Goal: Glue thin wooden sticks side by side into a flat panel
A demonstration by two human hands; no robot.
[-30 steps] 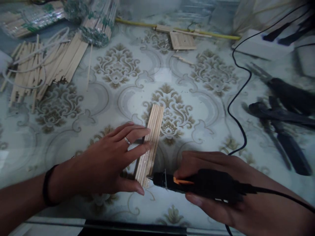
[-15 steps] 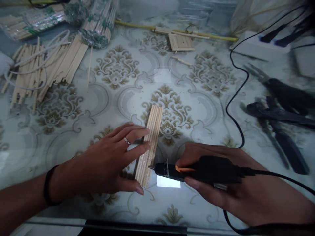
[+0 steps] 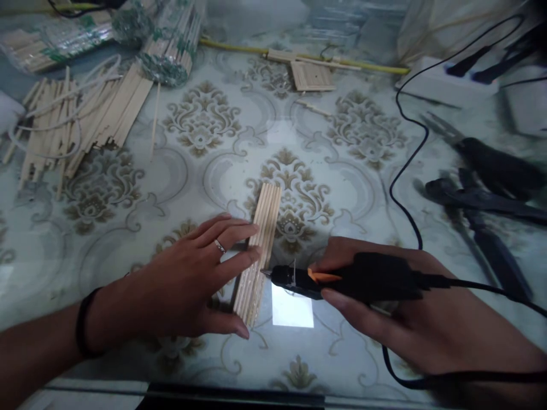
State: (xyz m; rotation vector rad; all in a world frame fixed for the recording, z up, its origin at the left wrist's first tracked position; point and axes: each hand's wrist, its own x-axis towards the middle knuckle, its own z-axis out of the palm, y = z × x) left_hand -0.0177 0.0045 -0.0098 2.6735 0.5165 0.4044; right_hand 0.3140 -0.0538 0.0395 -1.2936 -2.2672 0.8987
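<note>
A narrow row of pale wooden sticks [image 3: 265,219], side by side, lies slanted on the patterned tabletop. Its nearer half has a shiny, glue-like coating. My left hand [image 3: 188,273], with a ring and a black wristband, steadies the row: fingertips press its left side and the thumb touches the near end. My right hand [image 3: 380,307] grips a black hot glue gun [image 3: 363,277] with an orange trigger and a cord. The metal nozzle points left, at the right edge of the row near its middle; whether it touches cannot be made out.
Loose sticks [image 3: 98,114] and plastic-wrapped bundles [image 3: 166,45] lie at the upper left. A small stick panel [image 3: 311,76] sits at the back by a yellow rod [image 3: 376,67]. Pliers [image 3: 491,154] and other dark tools are at right, near a black cord [image 3: 395,188] and white power strip [image 3: 448,85].
My right hand has moved the glue gun slightly up and away along the right edge of the stick row. My left hand and the row stay almost the same.
</note>
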